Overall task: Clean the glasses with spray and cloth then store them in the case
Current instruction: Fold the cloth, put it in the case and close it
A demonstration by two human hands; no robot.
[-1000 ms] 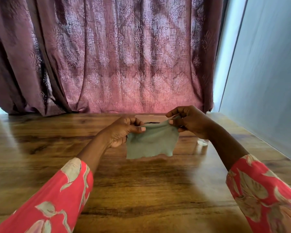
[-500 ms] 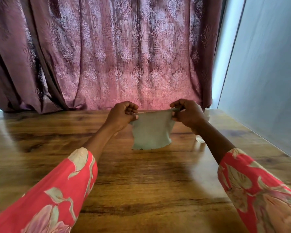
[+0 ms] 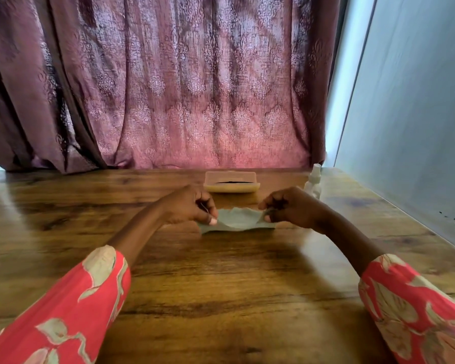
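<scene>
Head view: the cloth lies low over the desk just below the middle of the frame, its long axis running left to right. The left hand pinches its left end, fingers clamped on the fabric; the right hand pinches the right end the same way. Straight above the cloth in the frame, toward the curtain, sits the case (lid up, a dark shape inside that may be the glasses). The spray bottle stands upper right of the right hand, plainly the nearer hand for it.
</scene>
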